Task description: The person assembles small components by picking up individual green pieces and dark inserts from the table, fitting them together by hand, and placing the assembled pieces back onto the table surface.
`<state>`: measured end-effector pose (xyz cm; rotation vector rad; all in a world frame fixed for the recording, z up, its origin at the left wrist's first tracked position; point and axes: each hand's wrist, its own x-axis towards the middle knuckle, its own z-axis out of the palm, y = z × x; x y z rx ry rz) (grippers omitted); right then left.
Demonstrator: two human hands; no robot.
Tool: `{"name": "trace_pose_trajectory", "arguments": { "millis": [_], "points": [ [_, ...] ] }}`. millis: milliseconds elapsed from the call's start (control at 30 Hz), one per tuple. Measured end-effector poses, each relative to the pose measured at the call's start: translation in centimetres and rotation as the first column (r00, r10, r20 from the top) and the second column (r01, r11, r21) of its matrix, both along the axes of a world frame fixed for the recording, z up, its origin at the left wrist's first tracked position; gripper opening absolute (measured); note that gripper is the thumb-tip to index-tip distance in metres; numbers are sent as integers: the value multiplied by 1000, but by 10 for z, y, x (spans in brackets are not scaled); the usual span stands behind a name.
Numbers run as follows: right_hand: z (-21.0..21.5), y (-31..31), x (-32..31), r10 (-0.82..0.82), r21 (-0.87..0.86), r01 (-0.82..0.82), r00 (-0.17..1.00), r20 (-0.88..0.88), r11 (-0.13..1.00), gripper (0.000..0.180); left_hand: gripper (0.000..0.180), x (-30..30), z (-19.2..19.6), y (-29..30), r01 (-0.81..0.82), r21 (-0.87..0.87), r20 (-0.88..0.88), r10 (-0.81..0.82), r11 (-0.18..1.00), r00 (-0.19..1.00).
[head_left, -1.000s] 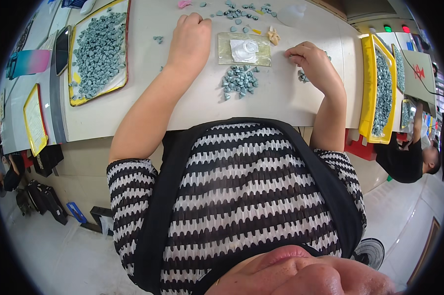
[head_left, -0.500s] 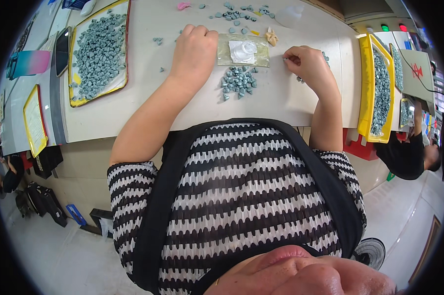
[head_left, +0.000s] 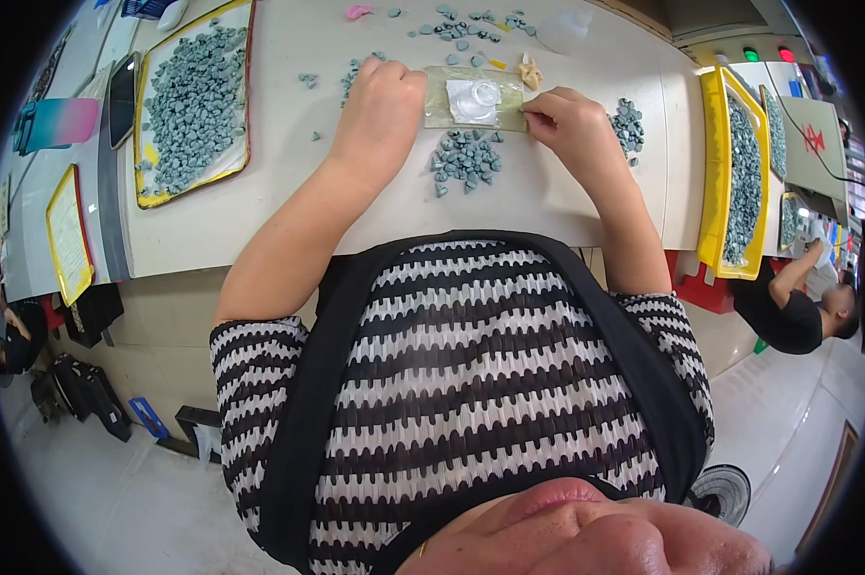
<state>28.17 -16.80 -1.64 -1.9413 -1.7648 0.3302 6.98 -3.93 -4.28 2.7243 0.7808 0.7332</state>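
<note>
A flat, clear yellowish pad (head_left: 511, 93) lies in front of me, with a white paper piece (head_left: 461, 107) and a small clear round dish (head_left: 485, 95) on it. At the pad's left edge my left hand (head_left: 382, 113) is closed, knuckles up; its fingertips are hidden. My right hand (head_left: 578, 129) pinches at the pad's right edge, thumb against forefinger, and a small dark speck shows at the tips, too small to name. A heap of small grey-green stone-like pieces (head_left: 466, 161) sits just on the near side of the pad. Another pile (head_left: 627, 126) lies beside my right hand.
More pieces (head_left: 456, 31) are scattered at the back, near a crumpled tan scrap (head_left: 531, 72). A yellow-rimmed tray (head_left: 250, 105) full of pieces stands left, beside a phone (head_left: 123, 101). At right is a yellow bin (head_left: 710, 182) of pieces. A co-worker (head_left: 787, 307) sits beyond it.
My right hand has moved left to the pad's edge, uncovering the pile at its right. The left hand has shifted slightly nearer, showing more pieces behind it. The co-worker's arm has moved.
</note>
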Motion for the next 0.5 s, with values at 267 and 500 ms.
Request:
{"name": "trace_pose_trajectory", "arguments": {
  "millis": [267, 500],
  "points": [
    [0, 1, -3, 58, -10, -57, 982, 180, 998, 10, 15, -3, 0, 1, -9, -3, -40, 9, 1000, 999],
    [-3, 1, -5, 115, 112, -145, 964, 240, 983, 11, 11, 0, 3, 2, -22, -29, 104, 25, 999, 994]
  ]
}}
